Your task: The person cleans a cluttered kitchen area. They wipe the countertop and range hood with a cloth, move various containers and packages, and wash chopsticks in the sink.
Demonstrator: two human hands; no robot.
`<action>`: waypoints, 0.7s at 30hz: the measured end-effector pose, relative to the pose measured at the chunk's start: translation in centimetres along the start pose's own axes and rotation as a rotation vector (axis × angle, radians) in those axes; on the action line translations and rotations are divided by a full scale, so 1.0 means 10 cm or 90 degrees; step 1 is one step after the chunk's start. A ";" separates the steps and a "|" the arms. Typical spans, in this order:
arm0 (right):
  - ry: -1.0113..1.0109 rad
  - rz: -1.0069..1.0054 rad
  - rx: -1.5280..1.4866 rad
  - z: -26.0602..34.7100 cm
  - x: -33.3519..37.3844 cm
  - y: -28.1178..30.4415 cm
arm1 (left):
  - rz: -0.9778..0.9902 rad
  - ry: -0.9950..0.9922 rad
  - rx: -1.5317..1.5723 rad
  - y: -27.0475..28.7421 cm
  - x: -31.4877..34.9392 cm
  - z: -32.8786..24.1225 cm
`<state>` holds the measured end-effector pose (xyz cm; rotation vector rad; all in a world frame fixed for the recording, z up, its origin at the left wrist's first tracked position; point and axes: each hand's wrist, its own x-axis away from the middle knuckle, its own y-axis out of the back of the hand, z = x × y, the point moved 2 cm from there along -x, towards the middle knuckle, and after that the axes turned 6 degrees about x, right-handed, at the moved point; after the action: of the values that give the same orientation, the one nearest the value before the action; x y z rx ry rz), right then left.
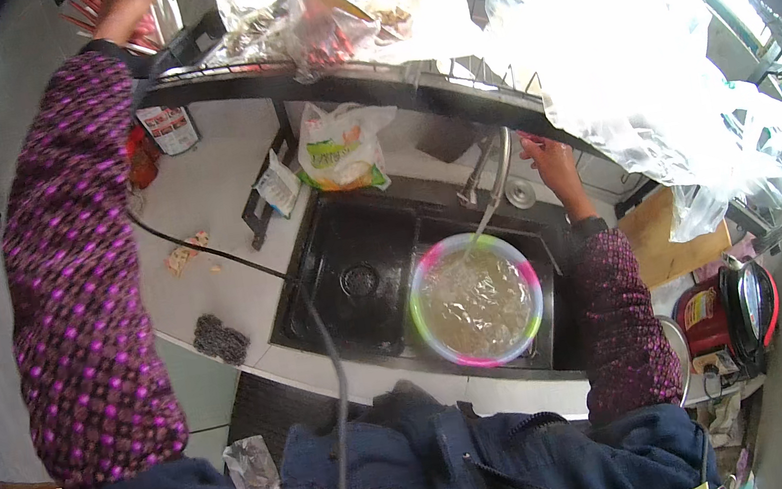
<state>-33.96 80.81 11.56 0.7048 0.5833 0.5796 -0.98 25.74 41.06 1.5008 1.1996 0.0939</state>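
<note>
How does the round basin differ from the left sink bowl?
The basin is round; the left sink bowl is roughly rectangular. The basin's rim is multicoloured; the sink bowl is black. The basin holds water; the sink bowl shows its drain. Both are open on top.

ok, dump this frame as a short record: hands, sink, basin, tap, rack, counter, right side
left hand: up by the red sticks; grip unclear
right hand: beside the tap; grip unclear
sink: black, two bowls, drain showing in the left one
basin: round, multicoloured rim, in the right bowl, holding water
tap: curved metal, running into the basin
rack: black, plastic bags on top
counter: dark scouring pad, scraps
right side: wooden board, red-and-black appliance
</note>
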 end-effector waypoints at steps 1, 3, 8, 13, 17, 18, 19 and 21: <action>0.004 -0.005 -0.034 -0.03 0.01 -0.01 | -0.027 -0.017 0.021 0.06 -0.02 0.01; -0.040 0.042 -0.100 -0.10 0.06 -0.10 | -0.082 -0.035 0.056 0.17 0.03 0.12; -0.106 -0.003 -0.135 -0.30 -0.03 -0.22 | -0.142 -0.087 0.055 0.32 0.16 0.22; -0.158 -0.066 -0.163 -0.61 -0.15 -0.08 | -0.043 -0.006 0.214 0.26 0.39 -0.04; -0.153 -0.093 -0.179 -0.76 -0.11 -0.02 | 0.006 -0.047 0.264 0.34 0.64 -0.33; -0.149 -0.083 -0.179 -0.78 -0.10 -0.03 | 0.018 -0.053 0.277 0.36 0.74 -0.37; -0.160 -0.076 -0.180 -0.79 -0.09 -0.04 | 0.035 -0.055 0.297 0.40 0.80 -0.42; -0.160 -0.045 -0.175 -0.79 -0.08 -0.09 | 0.067 -0.061 0.333 0.51 0.93 -0.51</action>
<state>-39.43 83.08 6.24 0.4852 0.2863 0.4847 3.26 36.67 41.75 1.9977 1.1159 -0.2376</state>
